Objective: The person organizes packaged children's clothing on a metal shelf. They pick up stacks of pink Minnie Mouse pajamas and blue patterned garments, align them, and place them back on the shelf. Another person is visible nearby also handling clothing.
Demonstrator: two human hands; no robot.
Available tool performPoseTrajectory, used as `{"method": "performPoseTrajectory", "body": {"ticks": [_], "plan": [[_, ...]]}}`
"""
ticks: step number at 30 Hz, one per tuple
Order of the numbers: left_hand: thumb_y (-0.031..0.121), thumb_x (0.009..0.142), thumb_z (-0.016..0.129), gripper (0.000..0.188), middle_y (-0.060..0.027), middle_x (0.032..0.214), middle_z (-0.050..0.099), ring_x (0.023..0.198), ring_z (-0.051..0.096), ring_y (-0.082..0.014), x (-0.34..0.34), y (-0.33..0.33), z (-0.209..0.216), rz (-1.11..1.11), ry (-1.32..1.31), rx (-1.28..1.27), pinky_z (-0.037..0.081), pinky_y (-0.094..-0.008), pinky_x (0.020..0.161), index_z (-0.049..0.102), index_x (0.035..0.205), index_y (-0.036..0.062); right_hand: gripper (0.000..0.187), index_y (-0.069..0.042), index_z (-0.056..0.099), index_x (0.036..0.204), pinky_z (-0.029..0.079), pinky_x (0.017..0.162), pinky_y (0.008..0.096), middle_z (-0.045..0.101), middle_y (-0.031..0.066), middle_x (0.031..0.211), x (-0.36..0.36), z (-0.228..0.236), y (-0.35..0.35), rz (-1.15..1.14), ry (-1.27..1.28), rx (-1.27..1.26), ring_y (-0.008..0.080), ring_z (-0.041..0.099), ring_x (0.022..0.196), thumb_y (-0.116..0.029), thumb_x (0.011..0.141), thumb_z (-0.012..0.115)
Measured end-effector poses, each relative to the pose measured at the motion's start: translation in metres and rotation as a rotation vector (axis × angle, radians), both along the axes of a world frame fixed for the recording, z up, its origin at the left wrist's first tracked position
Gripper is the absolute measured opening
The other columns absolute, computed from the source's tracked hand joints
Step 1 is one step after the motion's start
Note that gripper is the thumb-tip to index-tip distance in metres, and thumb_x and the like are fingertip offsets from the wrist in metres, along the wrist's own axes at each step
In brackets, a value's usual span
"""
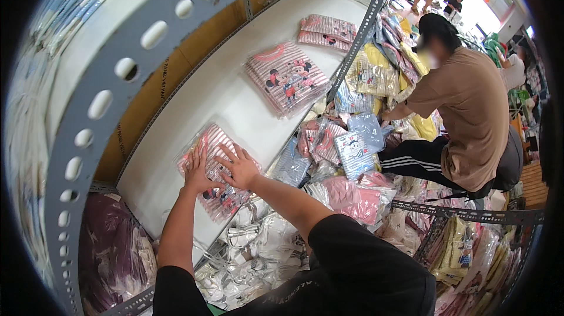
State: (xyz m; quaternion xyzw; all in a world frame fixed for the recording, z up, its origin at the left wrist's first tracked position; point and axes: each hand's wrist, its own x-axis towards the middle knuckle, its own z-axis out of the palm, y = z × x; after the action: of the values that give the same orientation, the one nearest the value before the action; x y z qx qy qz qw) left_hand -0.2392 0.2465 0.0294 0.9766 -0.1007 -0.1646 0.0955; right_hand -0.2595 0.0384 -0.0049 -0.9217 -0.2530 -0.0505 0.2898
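Both my hands lie flat on a plastic-bagged, pink-striped shirt (212,140) with a cartoon print, on the near part of a white shelf (247,75). My left hand (198,172) has its fingers stretched over the left side of the bag. Over its right side, my right hand (238,166) is spread, its thumb close to the left hand. The hands cover the middle of the shirt. Farther along the shelf sits a stack of similar bagged striped shirts (288,75), with another bagged pair (326,33) behind it.
A grey perforated metal rack beam (126,69) curves along the left, and a slotted post (361,28) rises at the shelf's right edge. Bagged clothes (355,145) are heaped right of the shelf. A person in a brown shirt (470,104) sits there, reaching into the heap.
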Motion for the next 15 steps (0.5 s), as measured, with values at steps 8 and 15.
{"method": "performPoseTrajectory", "body": {"ticks": [8,15], "plan": [[0.047,0.08,0.067,0.094,-0.0132,0.161,0.005,0.145,0.003,-0.0449,-0.07,-0.023,-0.037,0.155,-0.311,-0.084,0.004,-0.0604,0.114,0.016,0.155,0.0195,0.051,-0.026,0.046,0.139,0.032,0.108,0.0568,0.024,0.0105,0.156,-0.006,-0.002,-0.006,-0.029,-0.021,0.048,0.0469,0.027,0.137,-0.038,0.09,0.052],[0.053,0.086,0.057,0.088,-0.0141,0.161,0.004,0.144,0.006,-0.0479,-0.072,-0.016,-0.053,0.161,-0.264,-0.037,0.006,-0.0634,0.113,0.013,0.155,0.018,0.051,-0.025,0.041,0.143,0.028,0.113,0.0497,0.024,0.012,0.156,-0.009,-0.007,0.003,-0.034,-0.003,-0.036,0.0447,0.028,0.138,-0.033,0.094,0.048]]}}
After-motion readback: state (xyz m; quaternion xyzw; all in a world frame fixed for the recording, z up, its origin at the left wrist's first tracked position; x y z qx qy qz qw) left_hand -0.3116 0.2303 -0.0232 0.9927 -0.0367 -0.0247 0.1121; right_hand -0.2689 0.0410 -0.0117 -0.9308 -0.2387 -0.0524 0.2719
